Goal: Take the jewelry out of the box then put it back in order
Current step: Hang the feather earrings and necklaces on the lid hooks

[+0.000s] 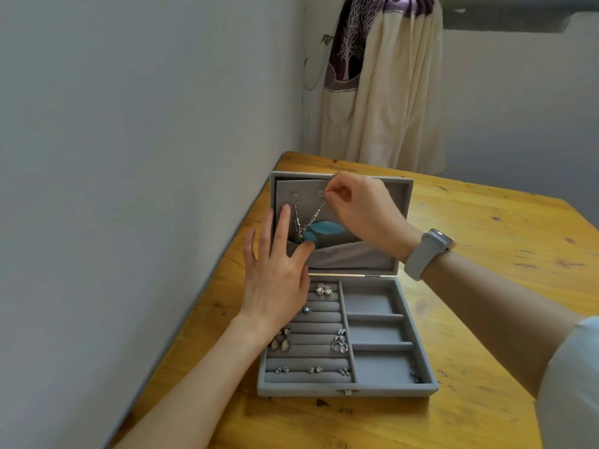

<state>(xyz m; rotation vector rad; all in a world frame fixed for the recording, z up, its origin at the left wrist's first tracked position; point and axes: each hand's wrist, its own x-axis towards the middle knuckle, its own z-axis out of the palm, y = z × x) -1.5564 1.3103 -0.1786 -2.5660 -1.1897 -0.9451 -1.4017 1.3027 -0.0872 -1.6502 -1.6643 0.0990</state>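
Against lid (pixel 393 202): silver, blue-stoned necklace (pixel 316 218).

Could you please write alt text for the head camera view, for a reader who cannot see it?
A right hand pinches a necklace chain at a hook inside the upright lid of a grey jewelry box, while the left hand rests open against the lid. Earrings sit in the tray's rolls.

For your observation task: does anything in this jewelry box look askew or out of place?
Yes. In the lid, the grey fabric pocket sags crookedly, and the necklaces hang bunched together rather than separately. The ring rows look orderly.
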